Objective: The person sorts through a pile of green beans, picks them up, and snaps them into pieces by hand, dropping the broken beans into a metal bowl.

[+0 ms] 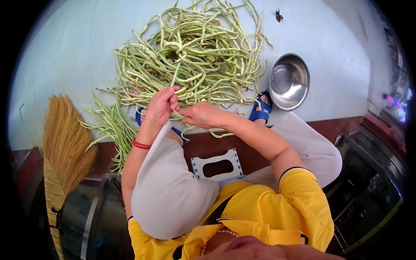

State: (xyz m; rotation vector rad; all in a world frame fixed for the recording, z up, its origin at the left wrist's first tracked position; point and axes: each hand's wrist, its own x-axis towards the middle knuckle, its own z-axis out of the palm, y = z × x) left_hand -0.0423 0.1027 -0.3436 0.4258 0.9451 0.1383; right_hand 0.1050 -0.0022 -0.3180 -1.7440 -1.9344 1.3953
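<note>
A large tangled heap of green yardlong beans [203,52] lies on the pale floor in front of me. My left hand [161,105], with a red bangle on its wrist, is closed round a yardlong bean [176,74] at the near edge of the heap. Just to the right, my right hand [203,115] has its fingers pinched at the lower end of what looks like the same bean; the exact grip is partly hidden. Left of my left wrist is a smaller bunch of beans [113,128].
A shiny metal basin [298,89] stands right of the heap, beside my blue sandal [261,110]. At the left is a straw broom [69,138]. A white-and-blue plastic stool [216,175] shows between my legs. One small dark scrap [278,16] lies at the top right.
</note>
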